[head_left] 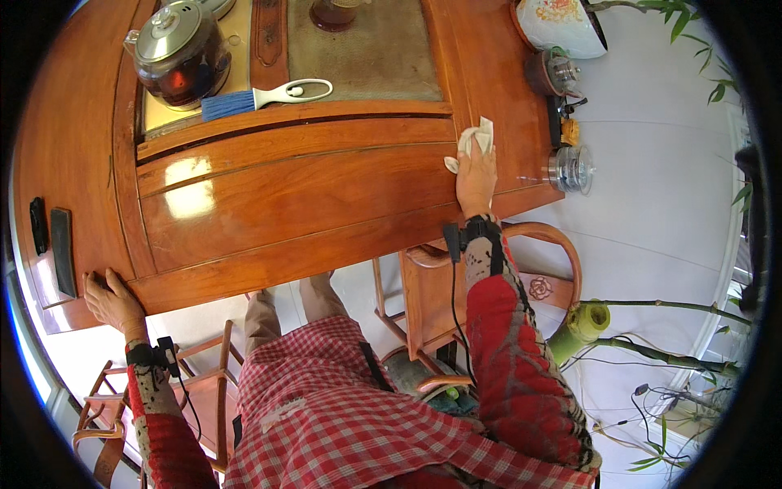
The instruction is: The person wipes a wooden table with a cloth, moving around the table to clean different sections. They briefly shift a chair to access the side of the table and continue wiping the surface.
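My right hand (476, 179) presses a crumpled white cloth (475, 138) onto the polished wooden tabletop (309, 196), toward its right side. The cloth bunches out past my fingertips. At the near left corner, my left hand (112, 303) rests on the table edge with its fingers spread and nothing in them. Just beyond it lie a dark flat bar (62, 253) and a smaller black object (38, 226). A brush (261, 98) with blue bristles and a white handle lies across the inset tray, beside a glass teapot (181, 57) of dark liquid.
Along the right edge stand a glass jar (570, 169), a small teapot (554, 73) and a white pot (562, 26). Wooden chairs (423, 301) sit close under the near edge. A thick green bamboo stem (580, 330) rises at the right. A dark vessel (332, 12) is at the far side.
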`<move>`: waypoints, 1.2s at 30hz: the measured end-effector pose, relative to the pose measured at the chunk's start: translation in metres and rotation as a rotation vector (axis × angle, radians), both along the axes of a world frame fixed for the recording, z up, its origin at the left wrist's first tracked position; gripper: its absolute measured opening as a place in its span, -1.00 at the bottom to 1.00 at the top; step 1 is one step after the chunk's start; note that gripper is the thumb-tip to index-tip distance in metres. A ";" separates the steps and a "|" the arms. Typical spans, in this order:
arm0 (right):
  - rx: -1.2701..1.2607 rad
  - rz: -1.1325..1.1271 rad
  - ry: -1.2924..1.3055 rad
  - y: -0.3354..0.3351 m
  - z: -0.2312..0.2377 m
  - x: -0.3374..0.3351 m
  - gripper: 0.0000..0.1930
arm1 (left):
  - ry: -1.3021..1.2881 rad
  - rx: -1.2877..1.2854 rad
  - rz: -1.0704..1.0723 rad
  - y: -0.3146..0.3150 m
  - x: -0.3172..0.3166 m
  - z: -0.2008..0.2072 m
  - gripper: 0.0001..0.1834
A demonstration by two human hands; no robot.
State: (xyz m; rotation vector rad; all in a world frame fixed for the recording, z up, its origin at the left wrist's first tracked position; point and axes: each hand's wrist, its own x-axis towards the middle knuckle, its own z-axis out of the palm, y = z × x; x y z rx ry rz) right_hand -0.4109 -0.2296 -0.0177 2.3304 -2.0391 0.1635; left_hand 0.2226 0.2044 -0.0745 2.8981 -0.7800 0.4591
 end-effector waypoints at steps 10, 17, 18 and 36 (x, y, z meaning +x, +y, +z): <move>-0.046 0.019 -0.097 0.086 -0.007 0.023 -0.46 | -0.031 0.010 -0.012 -0.017 -0.017 0.015 -0.45; 0.030 0.328 -0.114 0.150 -0.001 0.123 -0.47 | 0.076 -0.025 0.037 -0.030 -0.032 0.029 -0.38; 0.024 0.410 -0.171 0.160 0.001 0.139 -0.49 | 0.086 -0.012 0.051 -0.031 -0.035 0.031 -0.37; 0.314 1.282 -0.206 0.282 0.033 0.426 -0.61 | 0.308 -0.194 0.058 -0.038 -0.043 0.050 -0.38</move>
